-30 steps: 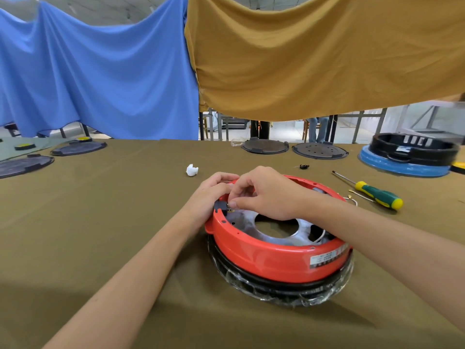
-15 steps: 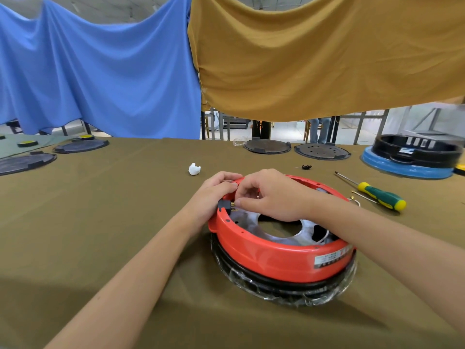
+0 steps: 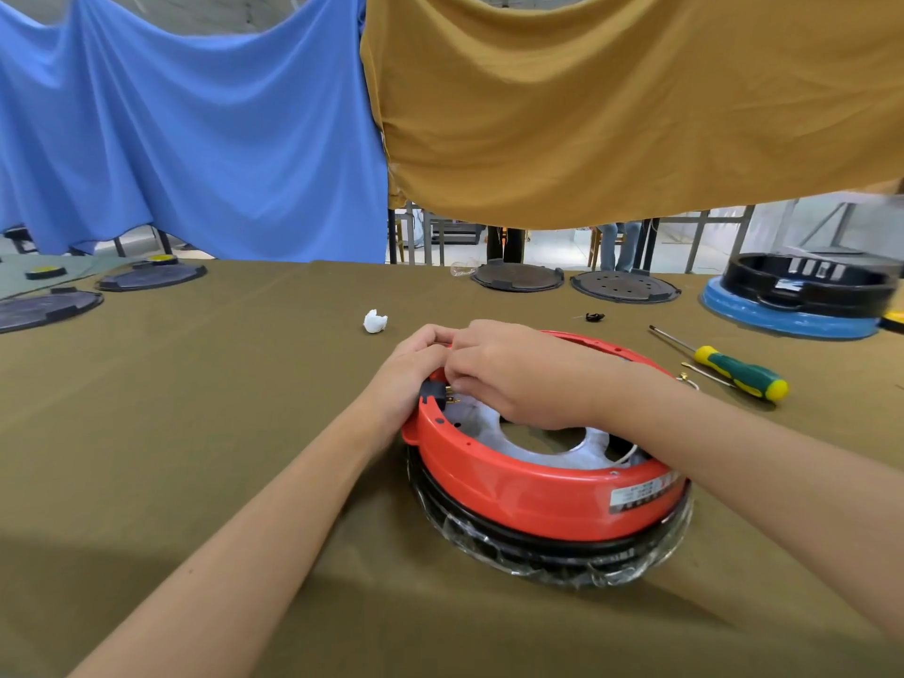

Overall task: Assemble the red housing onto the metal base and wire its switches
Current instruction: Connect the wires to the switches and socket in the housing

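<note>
A round red housing (image 3: pixel 533 496) sits on a black plastic-wrapped ring, with the silver metal base (image 3: pixel 548 450) visible inside it. A small black switch (image 3: pixel 435 391) with brass terminals sits in the housing's far left rim. My left hand (image 3: pixel 408 371) curls around the outside of the rim at the switch. My right hand (image 3: pixel 518 374) reaches over the housing and its fingertips pinch at the switch terminals from inside. What they hold there is hidden.
A green and yellow screwdriver (image 3: pixel 734 371) lies to the right, with a thin metal wire hook beside it. A white crumpled scrap (image 3: pixel 374 321) and a small black part (image 3: pixel 595 317) lie beyond the housing. Dark discs (image 3: pixel 516 276) and a blue-based black housing (image 3: pixel 802 298) stand at the table's far edge.
Both hands stay at the switch; the fingers shift only slightly. The view has moved a little closer.
</note>
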`<state>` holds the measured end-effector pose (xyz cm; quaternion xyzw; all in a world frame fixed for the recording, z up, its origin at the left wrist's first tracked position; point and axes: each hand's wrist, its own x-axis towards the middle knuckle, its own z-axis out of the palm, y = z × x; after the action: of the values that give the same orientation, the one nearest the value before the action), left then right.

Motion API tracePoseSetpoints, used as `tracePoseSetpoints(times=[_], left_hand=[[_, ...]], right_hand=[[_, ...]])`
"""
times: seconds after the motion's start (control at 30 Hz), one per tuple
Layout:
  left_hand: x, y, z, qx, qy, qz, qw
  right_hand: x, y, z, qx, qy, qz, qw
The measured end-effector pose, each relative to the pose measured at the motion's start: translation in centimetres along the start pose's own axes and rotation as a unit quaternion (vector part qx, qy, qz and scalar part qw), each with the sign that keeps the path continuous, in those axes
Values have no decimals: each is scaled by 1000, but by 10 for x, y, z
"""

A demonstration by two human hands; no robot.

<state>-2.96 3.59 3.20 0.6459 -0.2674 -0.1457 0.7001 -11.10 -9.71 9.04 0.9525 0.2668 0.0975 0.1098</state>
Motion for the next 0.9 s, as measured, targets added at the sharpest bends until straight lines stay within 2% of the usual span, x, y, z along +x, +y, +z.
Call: tracePoseSetpoints(times=[0.1, 0.37, 0.63, 0.73, 0.8, 0.9], left_hand=[[3, -2, -1, 19, 14, 7, 1000], [5, -2, -4, 11, -4, 1, 1000], [4, -3, -6, 9, -14, -1, 1000], [7, -4, -6, 8, -2, -3, 1000], [8, -5, -7, 14, 2, -3, 1000], [10, -6, -7, 26, -1, -4, 1000]], right_hand=[[4, 3, 4, -23, 0, -3, 1000], [-3, -2, 1, 108, 20, 50, 993], [-8, 1, 2, 146, 37, 74, 986], [-10, 6, 5, 125, 47, 81, 988], [-13, 11, 6, 140, 72, 91, 983], [-16, 15, 5, 225, 128, 107, 960]])
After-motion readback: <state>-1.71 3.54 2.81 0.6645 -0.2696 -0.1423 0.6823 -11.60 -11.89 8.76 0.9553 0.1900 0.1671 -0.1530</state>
